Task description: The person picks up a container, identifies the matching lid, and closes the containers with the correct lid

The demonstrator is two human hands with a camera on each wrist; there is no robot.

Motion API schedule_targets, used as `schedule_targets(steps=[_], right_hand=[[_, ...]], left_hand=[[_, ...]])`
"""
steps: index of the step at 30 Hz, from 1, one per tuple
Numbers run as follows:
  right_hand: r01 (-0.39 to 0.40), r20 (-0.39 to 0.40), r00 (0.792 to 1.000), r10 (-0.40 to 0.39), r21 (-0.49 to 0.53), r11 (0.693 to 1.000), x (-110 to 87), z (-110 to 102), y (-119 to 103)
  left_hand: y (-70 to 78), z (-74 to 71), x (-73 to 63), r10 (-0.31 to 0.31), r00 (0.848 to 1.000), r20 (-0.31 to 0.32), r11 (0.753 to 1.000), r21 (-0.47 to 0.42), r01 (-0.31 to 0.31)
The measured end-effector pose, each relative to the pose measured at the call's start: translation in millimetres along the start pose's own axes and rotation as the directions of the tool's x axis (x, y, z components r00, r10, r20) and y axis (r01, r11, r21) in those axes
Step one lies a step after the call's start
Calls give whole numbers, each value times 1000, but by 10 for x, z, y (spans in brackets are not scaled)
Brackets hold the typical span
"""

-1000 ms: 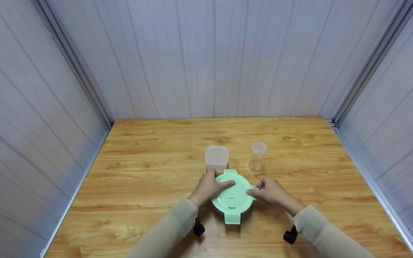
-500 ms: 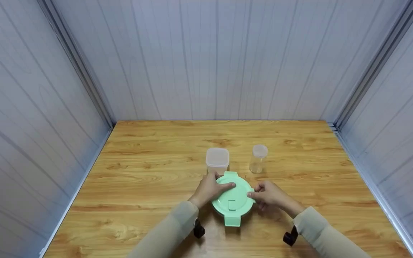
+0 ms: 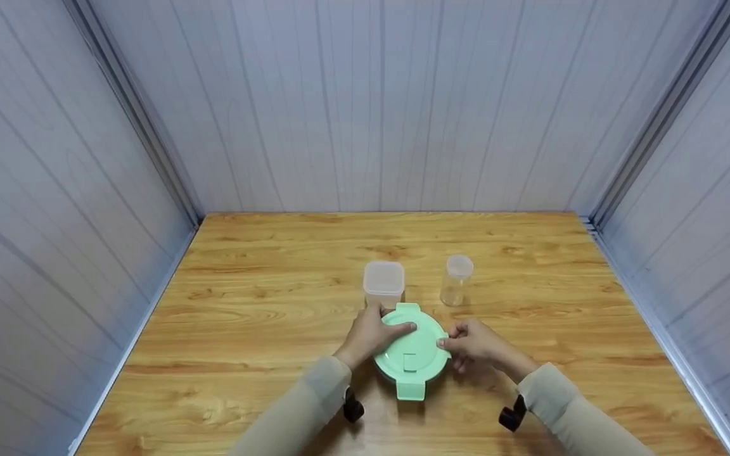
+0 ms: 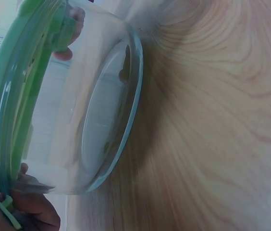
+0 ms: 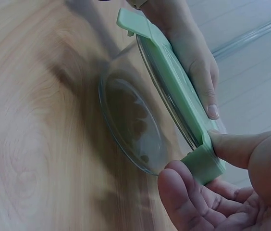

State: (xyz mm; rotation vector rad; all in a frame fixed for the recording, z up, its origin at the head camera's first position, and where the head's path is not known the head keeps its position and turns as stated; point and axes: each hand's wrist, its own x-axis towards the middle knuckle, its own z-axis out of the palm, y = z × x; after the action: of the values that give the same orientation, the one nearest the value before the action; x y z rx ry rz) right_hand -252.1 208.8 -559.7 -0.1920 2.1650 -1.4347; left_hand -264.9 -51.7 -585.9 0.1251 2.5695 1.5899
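Observation:
A round glass food container (image 4: 78,110) stands on the wooden table, covered by a mint-green lid (image 3: 410,348) with clip flaps round its edge. My left hand (image 3: 368,335) grips it from the left, thumb lying on top of the lid. At the right edge, my right hand (image 3: 476,345) pinches a clip flap (image 5: 205,163), thumb at the lid's rim and fingers under the flap, which tilts downward. The front flap (image 3: 410,391) and back flap (image 3: 408,307) stick outward. Through the clear glass wall, no contents show.
Just behind the container is a square translucent plastic box (image 3: 384,278) with a lid, partly hidden by the left hand. A small clear jar (image 3: 457,280) with a pale cap stands behind the right hand. Pale panel walls (image 3: 365,107) border the table (image 3: 263,329) at the back and sides.
The right clip flap has folded down from standing outward, under my right fingers. The left hand has kept its grip. The head view has shifted slightly.

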Motion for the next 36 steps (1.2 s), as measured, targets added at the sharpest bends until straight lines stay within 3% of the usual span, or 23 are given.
schedule_targets(steps=[10, 16, 24, 29, 36], right_hand=[[33, 45, 998, -34, 39, 999, 19, -26, 0], [19, 36, 999, -19, -8, 1000, -1, 0, -11], [10, -7, 1000, -11, -101, 995, 9, 10, -85], [55, -80, 994, -68, -149, 987, 84, 62, -136], [98, -173, 975, -138, -221, 970, 228, 178, -193]], left_hand=[[22, -14, 2, -12, 1000, -2, 1000, 13, 12], [18, -29, -3, 4, 1000, 9, 1000, 21, -4], [-20, -35, -6, 8, 1000, -12, 999, 35, -7], [-33, -76, -30, 44, 999, -31, 998, 35, -43], [-4, -164, -83, 71, 997, -13, 996, 44, -71]])
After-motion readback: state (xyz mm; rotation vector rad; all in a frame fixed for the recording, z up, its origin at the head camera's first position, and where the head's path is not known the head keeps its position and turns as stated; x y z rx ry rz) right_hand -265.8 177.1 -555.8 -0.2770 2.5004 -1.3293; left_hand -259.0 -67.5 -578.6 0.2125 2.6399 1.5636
